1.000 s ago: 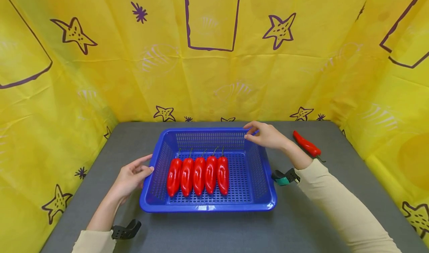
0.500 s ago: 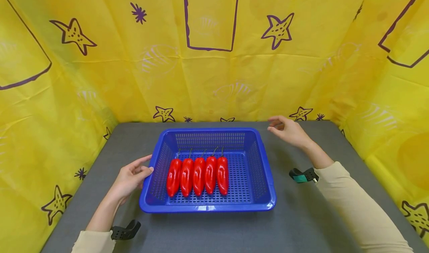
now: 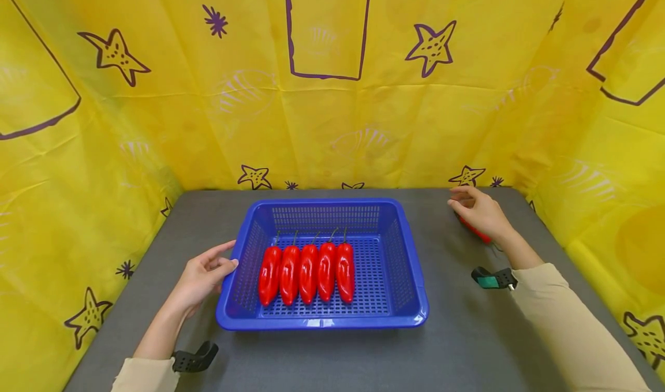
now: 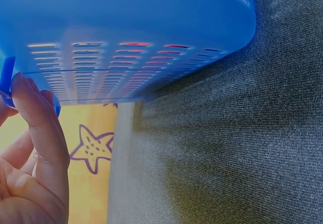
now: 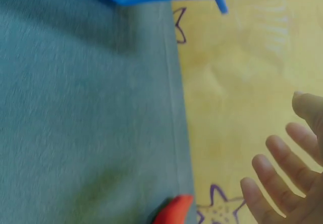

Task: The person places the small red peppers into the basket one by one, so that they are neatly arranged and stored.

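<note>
A blue plastic basket [image 3: 322, 323] sits on the grey table, with several red chili peppers [image 3: 309, 273] side by side in its left and middle part, stems pointing away. My left hand [image 3: 200, 276] pinches the basket's left rim between thumb and fingers; the left wrist view shows the fingertips [image 4: 22, 85] at that rim. To the right of the basket, my right hand [image 3: 483, 213] hovers over a lone red chili pepper [image 3: 476, 231] and hides part of it. The right wrist view has the fingers [image 5: 275, 178] spread and apart from the pepper [image 5: 174, 211], holding nothing.
Yellow cloth [image 3: 322, 120] printed with starfish hangs behind the table and along both sides. The grey tabletop [image 3: 332, 360] extends in front of the basket and to its right. A dark band [image 3: 196, 357] circles the left wrist, and another [image 3: 493, 278] the right.
My right hand has moved right, from the basket's back right corner to above the lone pepper. The left hand, basket and peppers inside look unmoved.
</note>
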### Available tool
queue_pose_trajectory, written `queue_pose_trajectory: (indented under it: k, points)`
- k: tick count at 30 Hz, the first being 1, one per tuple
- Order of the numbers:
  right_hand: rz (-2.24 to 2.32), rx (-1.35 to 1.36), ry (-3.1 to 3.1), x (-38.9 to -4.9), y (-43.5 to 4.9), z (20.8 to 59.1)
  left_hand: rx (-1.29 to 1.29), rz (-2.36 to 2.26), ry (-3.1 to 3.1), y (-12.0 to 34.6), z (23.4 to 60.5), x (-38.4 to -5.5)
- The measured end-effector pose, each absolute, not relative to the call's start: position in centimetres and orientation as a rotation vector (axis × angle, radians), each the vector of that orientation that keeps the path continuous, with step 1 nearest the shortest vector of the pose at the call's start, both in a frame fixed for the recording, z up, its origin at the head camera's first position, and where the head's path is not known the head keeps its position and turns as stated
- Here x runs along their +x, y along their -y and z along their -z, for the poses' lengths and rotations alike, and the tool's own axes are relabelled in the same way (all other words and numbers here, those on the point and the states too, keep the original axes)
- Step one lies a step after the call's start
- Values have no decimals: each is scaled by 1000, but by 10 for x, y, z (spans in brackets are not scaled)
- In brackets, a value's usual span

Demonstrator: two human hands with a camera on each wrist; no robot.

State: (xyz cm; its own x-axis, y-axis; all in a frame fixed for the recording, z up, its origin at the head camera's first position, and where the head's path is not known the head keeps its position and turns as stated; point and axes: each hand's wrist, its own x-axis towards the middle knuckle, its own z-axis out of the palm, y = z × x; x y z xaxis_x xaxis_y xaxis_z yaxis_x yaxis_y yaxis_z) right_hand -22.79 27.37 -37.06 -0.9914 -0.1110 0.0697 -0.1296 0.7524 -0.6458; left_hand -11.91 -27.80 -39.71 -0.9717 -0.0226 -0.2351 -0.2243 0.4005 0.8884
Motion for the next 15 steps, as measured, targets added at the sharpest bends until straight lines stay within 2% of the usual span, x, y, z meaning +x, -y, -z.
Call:
queue_pose_trajectory:
  k: [15]
  points:
    - [-1081,37,2840,-215,-319,399,-217,-1618,-2469,278,395,-119]
